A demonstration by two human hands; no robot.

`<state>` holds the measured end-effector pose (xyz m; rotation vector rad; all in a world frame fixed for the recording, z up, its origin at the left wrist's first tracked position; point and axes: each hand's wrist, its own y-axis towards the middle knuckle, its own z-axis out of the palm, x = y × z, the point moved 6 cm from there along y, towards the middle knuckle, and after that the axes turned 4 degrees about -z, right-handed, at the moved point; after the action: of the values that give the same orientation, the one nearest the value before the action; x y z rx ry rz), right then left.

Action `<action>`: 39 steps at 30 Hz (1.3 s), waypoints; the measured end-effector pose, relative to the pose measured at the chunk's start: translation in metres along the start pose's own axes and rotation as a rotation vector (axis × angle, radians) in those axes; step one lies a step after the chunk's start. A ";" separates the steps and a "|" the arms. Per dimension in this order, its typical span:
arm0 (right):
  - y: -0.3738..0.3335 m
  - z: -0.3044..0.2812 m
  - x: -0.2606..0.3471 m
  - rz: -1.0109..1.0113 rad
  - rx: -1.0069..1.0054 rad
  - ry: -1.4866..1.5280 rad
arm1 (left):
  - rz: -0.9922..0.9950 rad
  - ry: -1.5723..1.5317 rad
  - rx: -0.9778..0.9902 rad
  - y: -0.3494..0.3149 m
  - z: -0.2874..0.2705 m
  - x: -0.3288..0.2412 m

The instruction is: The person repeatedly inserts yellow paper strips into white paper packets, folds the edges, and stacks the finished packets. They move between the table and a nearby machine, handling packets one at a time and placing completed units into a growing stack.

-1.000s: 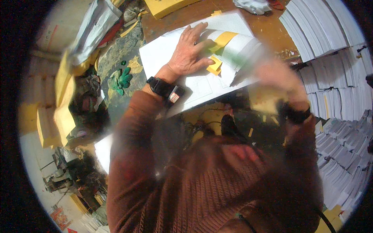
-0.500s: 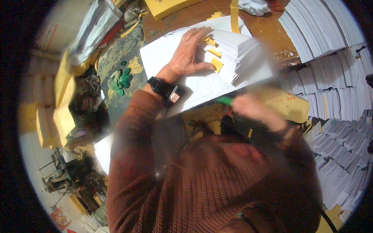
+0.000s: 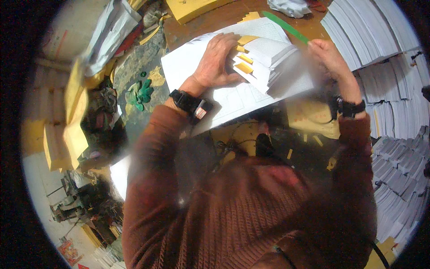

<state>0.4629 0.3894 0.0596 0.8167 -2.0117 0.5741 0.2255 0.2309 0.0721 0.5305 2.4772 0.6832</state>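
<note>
My left hand lies on a stack of white printed sheets, fingers stretched over the paper and thumb beside the fanned edges. Several yellow paper tabs stick out between the folded sheets just right of that hand. Farther right, above the fanned page ends, my right hand is closed around one end of a flat green strip-shaped tool. The tool points up and left, over the far edge of the sheets. Its exact kind does not show.
Tall stacks of white paper line the right side. A yellow block and a crumpled white bag sit at the far side. Green scraps lie on the left, near hanging yellow paper. A yellow sheet lies below the stack.
My right hand has moved up and away with the green tool, from below the sheets to their far right. The yellow strip standing at the far edge is gone. My left hand has barely moved.
</note>
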 end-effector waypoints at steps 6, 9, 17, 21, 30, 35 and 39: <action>-0.084 -0.007 -0.083 0.587 0.405 -0.123 | -0.088 -0.097 -0.008 0.002 -0.004 0.002; -0.102 0.067 -0.069 0.195 0.451 0.050 | 0.026 0.016 0.006 0.003 -0.003 -0.005; -0.094 0.308 0.079 -0.291 0.810 -0.212 | 0.039 0.095 -0.079 -0.002 0.006 0.004; -0.081 0.211 0.075 -0.347 0.824 0.035 | -0.264 -0.292 -0.001 -0.006 0.020 0.026; -0.039 -0.010 -0.033 0.245 0.366 -0.242 | 0.130 0.032 -0.110 -0.002 0.000 -0.002; -0.104 0.069 -0.053 0.235 0.395 -0.170 | 0.087 0.061 -0.146 -0.004 0.000 0.000; -0.095 0.217 0.004 -0.050 0.380 0.218 | 0.124 0.114 -0.103 -0.008 0.006 0.001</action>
<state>0.4116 0.1807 -0.0413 0.9791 -1.7012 0.9915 0.2258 0.2270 0.0628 0.6256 2.5133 0.9084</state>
